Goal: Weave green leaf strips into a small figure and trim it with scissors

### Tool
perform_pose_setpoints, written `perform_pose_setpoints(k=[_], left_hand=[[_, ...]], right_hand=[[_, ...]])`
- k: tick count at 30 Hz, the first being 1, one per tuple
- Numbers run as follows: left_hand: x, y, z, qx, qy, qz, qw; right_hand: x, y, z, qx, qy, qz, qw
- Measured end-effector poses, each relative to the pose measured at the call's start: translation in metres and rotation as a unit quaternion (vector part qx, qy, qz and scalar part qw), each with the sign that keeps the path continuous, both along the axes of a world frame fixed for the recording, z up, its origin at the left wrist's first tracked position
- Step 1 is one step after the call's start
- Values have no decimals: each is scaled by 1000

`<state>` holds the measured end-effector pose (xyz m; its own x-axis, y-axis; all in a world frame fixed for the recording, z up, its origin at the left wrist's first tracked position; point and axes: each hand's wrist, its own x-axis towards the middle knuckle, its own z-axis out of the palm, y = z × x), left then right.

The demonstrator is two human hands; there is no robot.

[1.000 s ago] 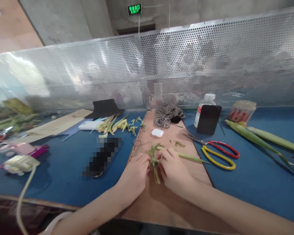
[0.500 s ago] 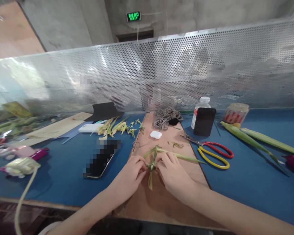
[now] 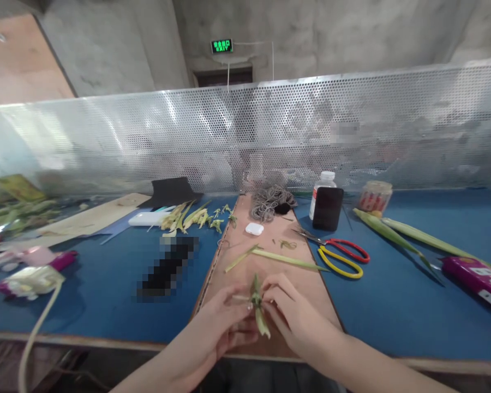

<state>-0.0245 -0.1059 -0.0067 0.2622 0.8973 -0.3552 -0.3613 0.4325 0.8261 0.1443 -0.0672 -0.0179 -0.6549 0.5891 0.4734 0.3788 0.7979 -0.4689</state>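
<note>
Between my two hands is a small knotted piece of green leaf strips (image 3: 256, 298), its ends sticking out up, down and to the left. My left hand (image 3: 225, 322) pinches its left side with thumb and forefinger, the other fingers curled beneath. From the right, my right hand (image 3: 288, 308) grips it with bent fingertips. Just beyond lie a short leaf strip (image 3: 240, 258) and a longer pale green strip (image 3: 290, 261) on the brown board (image 3: 237, 277). A curl of leaf scrap (image 3: 287, 245) rests farther back.
Scissors with red and yellow handles (image 3: 341, 258) lie right of the board. A white case (image 3: 254, 229) and grey cord (image 3: 270, 204) sit farther back. Left are a pixelated dark phone (image 3: 167, 267) and leaf pieces (image 3: 188, 218); right, a bottle (image 3: 326, 179) and long leaves (image 3: 393, 234).
Both hands have drawn the knotted leaf piece nearer to me, away from the loose strips on the board. My left hand has turned, showing more of its palm. The view has tilted up slightly.
</note>
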Motion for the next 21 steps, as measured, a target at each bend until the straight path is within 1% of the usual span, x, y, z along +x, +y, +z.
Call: perform_pose_setpoints(k=[2,4,6,8,11,13,14,15,16,17,18,19,20,21], left_hand=[[7,1,4,12,4,31,999],[10,4,7,33,14,34,999],[10,7,6,53,39,11,998],[7,12,1,72,92,-22,993],[0,18,-10,116,183,-46,975],[-3,19,-14,145,239,-72,957],[-3,18,-14,170,282,-82,941],[-2,17,-13,203,335,-86,916],[-1,15,-11,246,392,-84,883],[0,13,-9,295,445,-77,842],[3,11,-7,340,479,-69,807],[5,9,-6,381,493,-63,780],[7,7,-6,415,495,-60,761],[9,6,-7,443,491,-58,748]], right_hand=[[2,-3,2,0,7,1,1000],[4,-3,4,8,5,7,1000],[5,-4,3,18,-8,4,1000],[6,-5,0,32,-22,-17,999],[7,-8,-8,66,-56,-65,994],[8,-9,-13,92,-81,-83,989],[9,-9,-16,98,-88,-88,987],[10,-9,-18,98,-90,-90,987],[11,-10,-20,91,-89,-90,988],[13,-10,-22,80,-86,-89,989],[15,-10,-23,66,-83,-86,991],[17,-11,-25,52,-81,-84,992],[18,-12,-26,42,-81,-81,993],[20,-13,-27,35,-81,-80,993]])
